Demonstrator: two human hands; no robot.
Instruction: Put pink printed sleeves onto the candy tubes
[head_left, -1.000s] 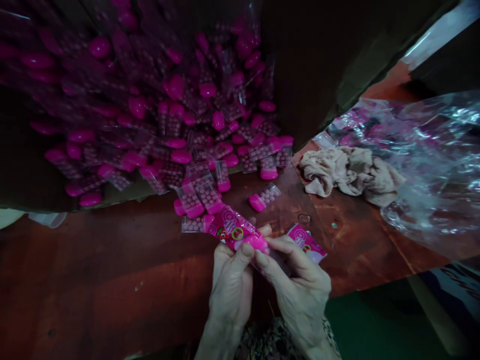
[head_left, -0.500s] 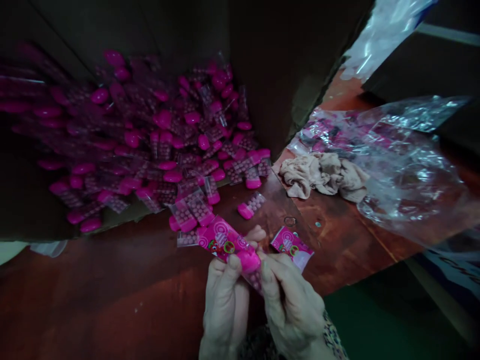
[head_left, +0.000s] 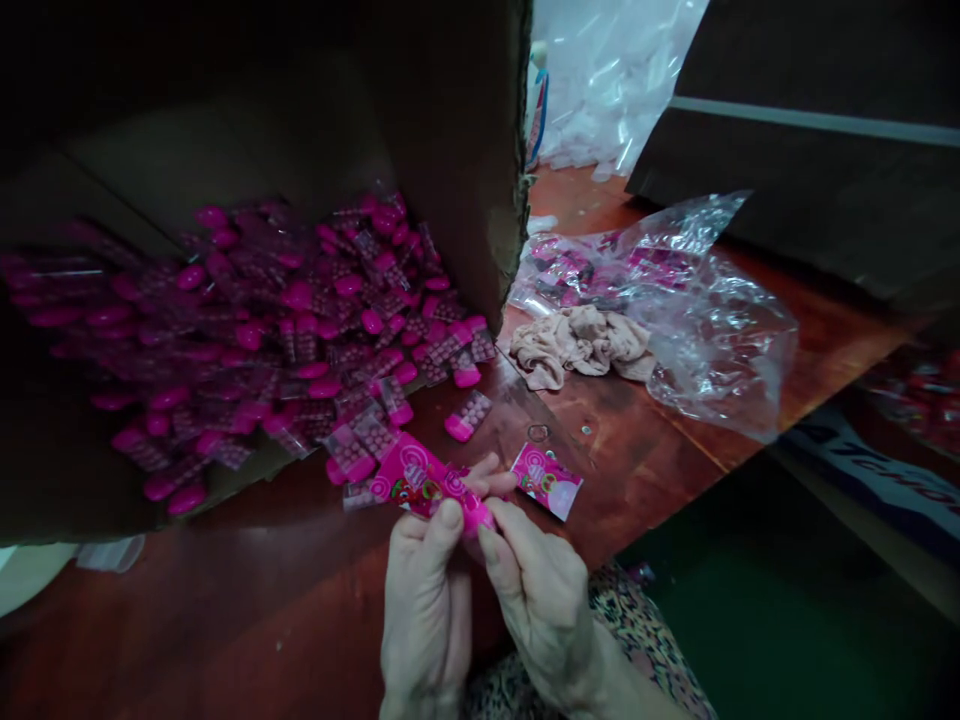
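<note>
My left hand (head_left: pixel 429 600) is closed, its thumb pressing on a pink printed sleeve (head_left: pixel 405 470) that sticks out to the upper left. My right hand (head_left: pixel 546 590) pinches a small candy box, whose pink cap (head_left: pixel 475 514) sits at the lower end of the sleeve; the rest of the box is mostly hidden by my fingers. Whether the cap is inside the sleeve or against it I cannot tell. Just beyond my hands lie another printed sleeve (head_left: pixel 549 480) and a single pink-capped candy box (head_left: pixel 469 416).
A large cardboard box (head_left: pixel 457 130), open towards me, holds a heap of candy boxes (head_left: pixel 300 330), some spilling onto the red-brown table (head_left: pixel 247 620). Right of it are a crumpled cloth (head_left: pixel 577 345) and a clear plastic bag (head_left: pixel 720 350) with pink printed pieces.
The view has swung to the right, so the scene sits further left. My hands still hold the sleeve and candy box together; less of the box's clear part shows.
</note>
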